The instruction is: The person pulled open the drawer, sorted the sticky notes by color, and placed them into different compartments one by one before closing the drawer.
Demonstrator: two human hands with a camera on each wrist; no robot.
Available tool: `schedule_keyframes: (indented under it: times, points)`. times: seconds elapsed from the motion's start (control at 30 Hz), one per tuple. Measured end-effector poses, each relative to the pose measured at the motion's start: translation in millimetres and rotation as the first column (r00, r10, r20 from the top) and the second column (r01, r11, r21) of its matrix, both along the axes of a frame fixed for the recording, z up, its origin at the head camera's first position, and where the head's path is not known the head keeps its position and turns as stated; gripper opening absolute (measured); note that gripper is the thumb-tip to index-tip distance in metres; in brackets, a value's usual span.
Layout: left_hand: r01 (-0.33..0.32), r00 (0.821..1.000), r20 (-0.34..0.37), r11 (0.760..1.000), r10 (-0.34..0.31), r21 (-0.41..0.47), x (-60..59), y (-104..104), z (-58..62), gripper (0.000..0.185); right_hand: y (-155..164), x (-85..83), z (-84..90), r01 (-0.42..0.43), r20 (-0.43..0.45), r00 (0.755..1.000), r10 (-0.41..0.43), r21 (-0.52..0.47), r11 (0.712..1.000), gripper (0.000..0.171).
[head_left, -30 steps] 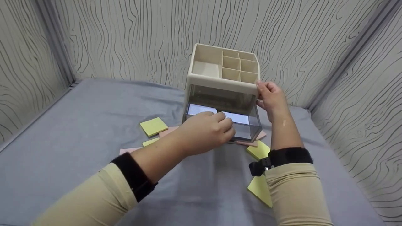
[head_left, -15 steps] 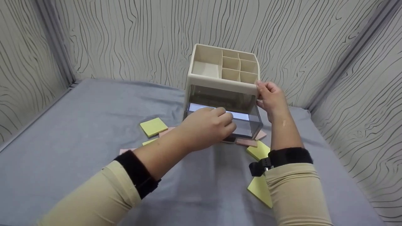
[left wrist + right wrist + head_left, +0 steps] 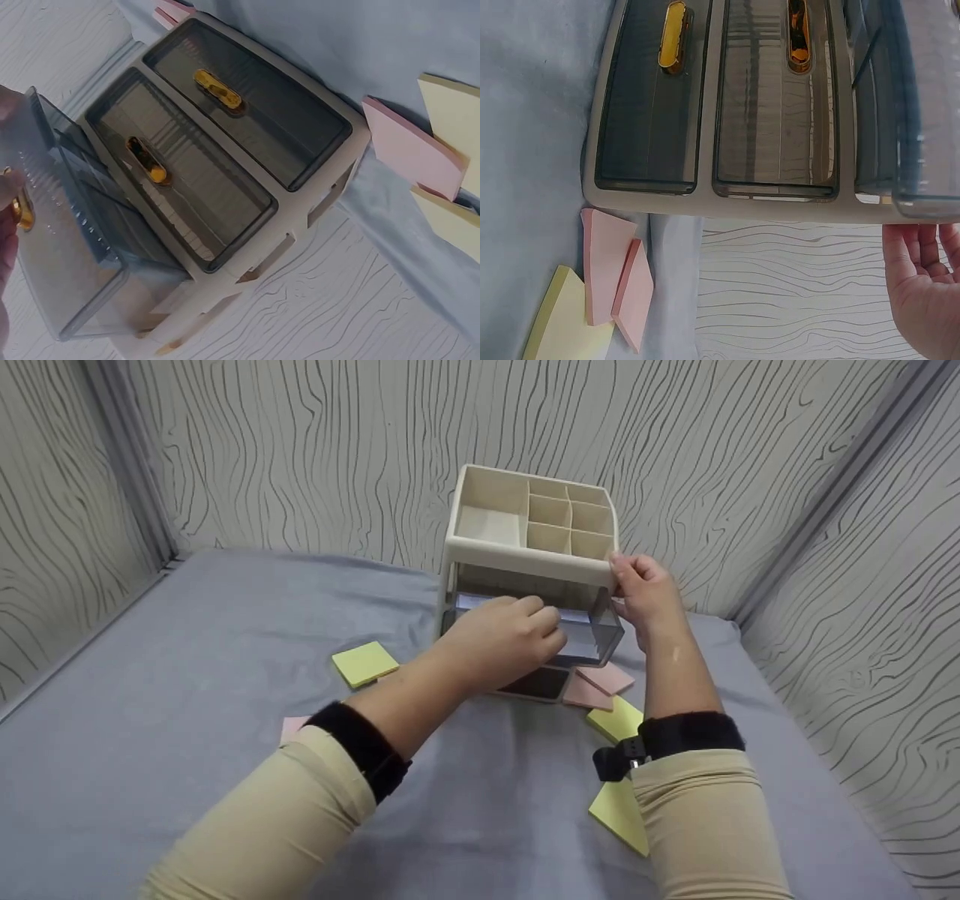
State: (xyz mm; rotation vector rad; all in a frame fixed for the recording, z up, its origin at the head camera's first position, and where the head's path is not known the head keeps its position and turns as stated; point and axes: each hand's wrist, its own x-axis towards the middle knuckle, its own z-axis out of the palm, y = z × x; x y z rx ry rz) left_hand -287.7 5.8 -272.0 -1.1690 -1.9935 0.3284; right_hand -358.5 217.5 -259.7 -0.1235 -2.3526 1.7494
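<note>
Evidently the left hand [image 3: 502, 641] is gripping the top drawer [image 3: 592, 634] front while the right hand [image 3: 643, 594] is clasping the organizer [image 3: 525, 551] corner; sliding squarely avoids jamming.

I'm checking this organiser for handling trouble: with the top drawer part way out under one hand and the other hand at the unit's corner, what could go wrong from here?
1. The top drawer juts out; a crooked push by the left hand might jam it.
2. The right hand grips only the organiser corner; the unit might slide on the grey cloth.
3. Pink pads lie against the base and might get shoved.
</note>
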Motion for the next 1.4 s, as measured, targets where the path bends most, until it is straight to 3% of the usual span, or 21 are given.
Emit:
schedule_keyframes:
  times: [0.13, 0.47, 0.67, 1.1, 1.4]
  points:
    - [-0.037, 0.999, 0.014, 0.999, 0.037, -0.008, -8.2, -2, -0.3, 0.011, -1, 0.7, -0.8, -0.01, 0.011, 1.0, 0.01, 0.008, 1.0, 0.033]
    - [-0.072, 0.997, 0.001, 0.99, 0.073, 0.12, -29.7, -3, -8.6, 0.006, -3, 2.2, -1.2, -0.029, 0.013, 0.999, 0.029, 0.0, 1.0, 0.035]
    - [-0.103, 0.994, 0.034, 0.986, 0.099, 0.134, -38.2, 2, -9.2, 0.02, -3, 2.8, -0.1, -0.032, 0.012, 0.999, 0.032, -0.011, 0.999, 0.036]
    - [-0.132, 0.991, 0.062, 0.952, 0.119, 0.276, -56.6, 10, -17.8, 0.007, 1, 1.4, 0.5, -0.032, 0.016, 0.999, 0.032, 0.001, 0.999, 0.035]
    - [-0.161, 0.987, 0.056, 0.953, 0.152, 0.256, -61.7, 12, -18.9, 0.009, 3, 1.5, 3.1, -0.072, 0.015, 0.997, 0.072, -0.016, 0.997, 0.032]
